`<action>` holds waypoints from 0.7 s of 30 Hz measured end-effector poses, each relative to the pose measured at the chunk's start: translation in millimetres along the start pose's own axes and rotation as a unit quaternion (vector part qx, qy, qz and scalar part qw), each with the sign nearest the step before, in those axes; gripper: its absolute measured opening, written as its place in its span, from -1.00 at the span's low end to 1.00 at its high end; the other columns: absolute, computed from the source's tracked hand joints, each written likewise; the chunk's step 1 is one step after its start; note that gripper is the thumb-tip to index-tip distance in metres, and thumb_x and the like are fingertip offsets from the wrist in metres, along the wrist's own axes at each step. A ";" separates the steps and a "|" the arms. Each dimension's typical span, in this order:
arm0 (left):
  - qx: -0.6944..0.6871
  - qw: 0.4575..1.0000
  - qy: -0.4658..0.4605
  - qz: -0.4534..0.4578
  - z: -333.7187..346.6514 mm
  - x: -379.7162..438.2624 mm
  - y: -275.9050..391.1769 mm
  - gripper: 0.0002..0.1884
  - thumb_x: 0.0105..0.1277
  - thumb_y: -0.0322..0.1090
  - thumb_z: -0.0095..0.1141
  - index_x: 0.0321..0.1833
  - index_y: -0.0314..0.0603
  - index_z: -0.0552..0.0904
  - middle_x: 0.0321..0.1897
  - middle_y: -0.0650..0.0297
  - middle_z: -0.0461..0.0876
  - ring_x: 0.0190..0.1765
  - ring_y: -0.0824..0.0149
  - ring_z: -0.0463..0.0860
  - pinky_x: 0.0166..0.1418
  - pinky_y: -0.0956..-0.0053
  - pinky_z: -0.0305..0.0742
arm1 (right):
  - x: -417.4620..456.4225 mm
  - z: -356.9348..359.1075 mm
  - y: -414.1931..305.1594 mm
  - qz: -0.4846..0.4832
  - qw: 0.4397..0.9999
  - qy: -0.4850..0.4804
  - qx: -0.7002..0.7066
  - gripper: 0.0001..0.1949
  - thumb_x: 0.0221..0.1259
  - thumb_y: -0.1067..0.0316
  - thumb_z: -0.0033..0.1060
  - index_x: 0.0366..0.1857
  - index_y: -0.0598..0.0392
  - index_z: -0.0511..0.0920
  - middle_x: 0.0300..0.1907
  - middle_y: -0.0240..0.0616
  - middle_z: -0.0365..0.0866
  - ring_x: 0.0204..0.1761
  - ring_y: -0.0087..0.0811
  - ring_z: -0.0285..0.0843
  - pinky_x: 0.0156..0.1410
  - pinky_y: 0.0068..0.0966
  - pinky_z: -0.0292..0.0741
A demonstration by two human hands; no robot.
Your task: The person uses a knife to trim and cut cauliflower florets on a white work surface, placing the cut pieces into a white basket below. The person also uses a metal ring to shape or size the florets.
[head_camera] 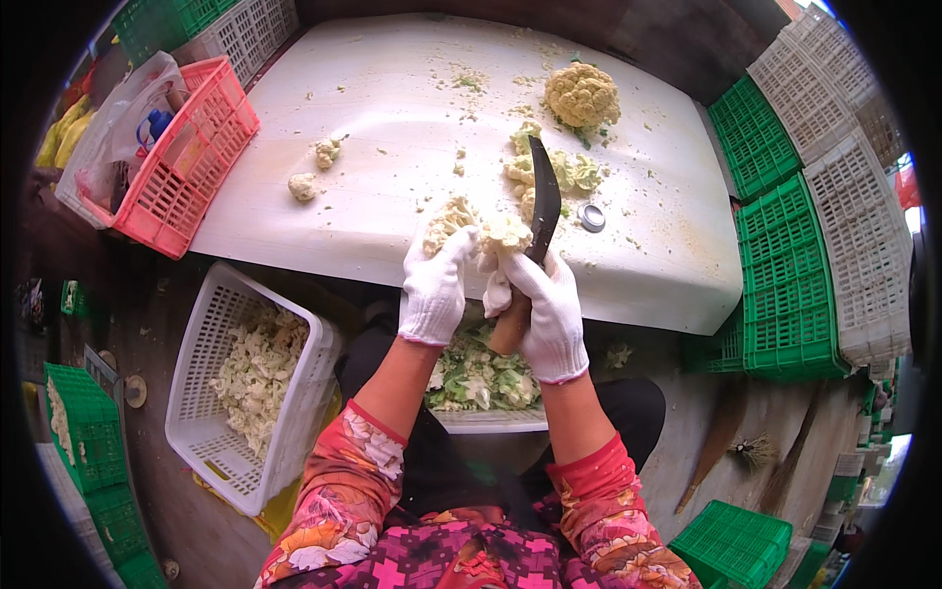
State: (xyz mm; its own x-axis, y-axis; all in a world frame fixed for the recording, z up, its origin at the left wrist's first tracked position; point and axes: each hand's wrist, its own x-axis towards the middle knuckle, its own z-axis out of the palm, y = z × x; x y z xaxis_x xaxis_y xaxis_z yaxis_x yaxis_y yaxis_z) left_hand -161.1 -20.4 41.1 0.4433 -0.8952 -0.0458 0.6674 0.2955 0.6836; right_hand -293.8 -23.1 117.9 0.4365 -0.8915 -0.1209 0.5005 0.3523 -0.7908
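My left hand (436,287), in a white knit glove, holds a cauliflower floret (450,224) above the table's near edge. Beside it my right hand (548,309), gloved too, grips the wooden handle of a curved dark-bladed knife (546,191), its blade pointing away from me. Another cauliflower piece (506,233) sits at the fingertips of my right hand. Beyond the blade lie cut cauliflower pieces and pale leaves (574,173). A whole cauliflower head (583,96) rests farther back on the white-covered table (383,169). Two small florets (302,187) lie at the left.
Between my knees stands a white crate of leafy trimmings (482,375). A white basket of cauliflower florets (257,390) is at lower left. A pink crate (195,154) holds bags at the table's left; green crates (787,280) are stacked right. A round metal lid (591,218) lies near the knife.
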 end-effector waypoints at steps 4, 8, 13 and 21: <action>0.062 0.996 -0.043 0.054 -10.0 -6.8 6.7 -0.51 0.56 -0.38 0.20 0.48 -0.32 0.44 0.20 0.08 0.70 0.15 0.30 0.75 0.18 0.40 0.70 | -2.0 23.6 8.9 0.044 0.996 -0.046 -0.055 -0.73 0.47 0.31 0.33 0.09 0.23 0.60 -0.30 -0.26 0.70 -0.41 -0.51 0.60 -0.25 -0.52 0.56; -0.054 0.995 0.080 -0.036 -12.6 0.0 10.4 -0.66 0.54 -0.47 0.21 0.31 -0.32 0.54 0.05 0.10 0.73 0.08 0.22 0.75 0.18 0.31 0.69 | -10.8 93.9 19.2 0.070 0.944 -0.122 -0.299 -0.73 0.46 0.24 0.34 0.06 0.17 0.67 -0.36 -0.37 0.72 -0.40 -0.64 0.62 -0.22 -0.60 0.55; -0.215 0.970 -0.042 -0.108 -30.9 13.1 -0.6 -0.72 0.53 -0.51 0.21 0.25 -0.37 0.61 0.09 0.07 0.77 0.09 0.11 0.77 0.34 -0.02 0.66 | -29.9 144.9 53.4 -0.105 0.845 -0.250 -0.462 -0.64 0.47 0.27 0.34 0.25 0.12 0.65 -0.06 -0.22 0.79 -0.15 -0.49 0.72 0.03 -0.45 0.64; -0.204 0.955 -0.172 -0.126 -25.6 0.5 42.5 -0.61 0.60 -0.31 0.18 0.39 -0.28 0.53 0.14 0.07 0.73 0.22 0.11 0.74 0.35 0.06 0.67 | -22.2 32.0 -10.1 -0.043 0.942 0.110 -0.313 -0.78 0.55 0.30 0.27 0.00 0.25 0.66 -0.33 -0.30 0.73 -0.51 -0.67 0.55 -0.37 -0.68 0.47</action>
State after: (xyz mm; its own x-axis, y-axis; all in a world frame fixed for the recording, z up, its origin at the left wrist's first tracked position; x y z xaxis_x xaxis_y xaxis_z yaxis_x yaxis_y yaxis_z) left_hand -117.2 0.3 51.5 0.0619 -0.9909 0.1192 0.9359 0.0992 0.3380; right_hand -284.6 2.2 147.7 0.2149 -0.9708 -0.1064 -0.0426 0.0996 -0.9941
